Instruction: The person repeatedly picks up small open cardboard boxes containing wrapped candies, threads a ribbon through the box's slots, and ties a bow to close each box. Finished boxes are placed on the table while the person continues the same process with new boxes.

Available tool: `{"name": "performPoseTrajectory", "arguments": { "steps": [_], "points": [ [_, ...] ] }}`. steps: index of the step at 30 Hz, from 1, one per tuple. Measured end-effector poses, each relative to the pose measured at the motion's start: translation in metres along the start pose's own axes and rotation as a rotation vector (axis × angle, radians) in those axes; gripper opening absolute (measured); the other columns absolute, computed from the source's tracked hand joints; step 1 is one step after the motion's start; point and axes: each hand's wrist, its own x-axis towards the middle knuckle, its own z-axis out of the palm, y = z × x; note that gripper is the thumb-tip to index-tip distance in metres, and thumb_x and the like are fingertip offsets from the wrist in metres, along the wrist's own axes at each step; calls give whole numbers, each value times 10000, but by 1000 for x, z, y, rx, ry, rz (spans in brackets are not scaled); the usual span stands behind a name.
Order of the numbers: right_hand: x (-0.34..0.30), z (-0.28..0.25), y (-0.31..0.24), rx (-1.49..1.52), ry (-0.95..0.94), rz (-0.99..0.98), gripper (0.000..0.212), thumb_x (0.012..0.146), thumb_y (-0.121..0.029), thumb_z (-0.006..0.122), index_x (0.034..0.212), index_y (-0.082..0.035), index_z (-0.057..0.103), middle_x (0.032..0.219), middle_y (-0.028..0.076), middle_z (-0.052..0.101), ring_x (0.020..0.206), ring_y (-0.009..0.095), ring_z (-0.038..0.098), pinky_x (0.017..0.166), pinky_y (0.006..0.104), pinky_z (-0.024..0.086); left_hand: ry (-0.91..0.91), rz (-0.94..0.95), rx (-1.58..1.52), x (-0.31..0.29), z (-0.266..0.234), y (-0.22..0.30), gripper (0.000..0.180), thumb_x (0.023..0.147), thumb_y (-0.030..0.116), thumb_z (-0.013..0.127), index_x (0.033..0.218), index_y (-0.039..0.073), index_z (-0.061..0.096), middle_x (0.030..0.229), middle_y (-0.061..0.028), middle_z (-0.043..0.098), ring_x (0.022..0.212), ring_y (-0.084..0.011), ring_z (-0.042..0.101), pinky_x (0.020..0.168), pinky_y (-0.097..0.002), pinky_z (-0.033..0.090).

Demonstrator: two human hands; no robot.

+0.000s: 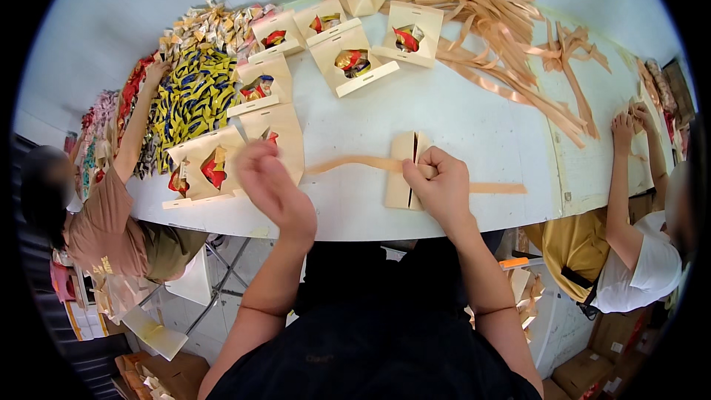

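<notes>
A small cream box [400, 191] stands or lies in front of me on the white table, with a dark slit along its top. A peach satin ribbon [354, 164] crosses it, one end trailing left and the other [498, 188] reaching right. My right hand [441, 181] is closed over the box's right side, thumb and curled fingers pinching the ribbon there. My left hand [274, 189] is raised at the left, smeared by motion, beyond the ribbon's left end and partly covering a window box [285, 122]. Whether its fingers hold anything cannot be seen.
Several cream window boxes [352, 55] with wrapped sweets line the left and back. Piled sweets [196, 89] lie further left. Loose peach ribbons [496, 22] heap at the back right. Co-workers sit at left [104, 230] and right [644, 252].
</notes>
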Motion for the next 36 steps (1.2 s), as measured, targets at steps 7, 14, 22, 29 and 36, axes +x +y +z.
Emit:
{"name": "performPoseTrajectory", "arguments": {
  "steps": [7, 14, 22, 29, 36],
  "points": [
    [-1, 8, 3, 5, 45, -39, 329, 918, -258, 821, 753, -33, 646, 598, 97, 583, 527, 214, 543, 558, 370, 468, -718, -351, 89, -60, 35, 15, 264, 1093, 198, 692, 1005, -43, 754, 941, -116, 628, 659, -154, 558, 593, -328, 457],
    [2, 13, 4, -70, 94, -100, 336, 940, -259, 810, 779, -9, 653, 615, 125, 567, 551, 212, 520, 562, 381, 451, -463, -533, -441, -56, 84, -17, 253, 1150, 193, 622, 1076, -25, 726, 978, -37, 672, 864, -80, 600, 762, -282, 496],
    [13, -28, -26, 17, -328, 62, 228, 972, -173, 792, 912, 30, 707, 762, 4, 652, 740, 80, 569, 672, 277, 473, -564, -812, -942, -40, 107, -6, 263, 1221, 268, 462, 1049, 81, 527, 875, -30, 620, 807, -105, 595, 795, -278, 535],
    [45, -69, -67, -433, -701, -107, 344, 930, -259, 845, 820, 25, 684, 687, 84, 613, 661, 164, 576, 681, 328, 507, -768, -617, -523, -34, 101, 10, 172, 1204, 191, 492, 1158, 44, 569, 898, -5, 574, 773, -81, 532, 748, -269, 495],
    [69, -97, -130, -188, -524, -91, 404, 979, -345, 842, 831, 14, 730, 648, 51, 611, 617, 113, 509, 599, 327, 443, -806, -204, -222, -47, 96, 0, 206, 1193, 176, 516, 1208, 16, 645, 904, -5, 591, 788, -92, 565, 734, -277, 487]
  ]
}}
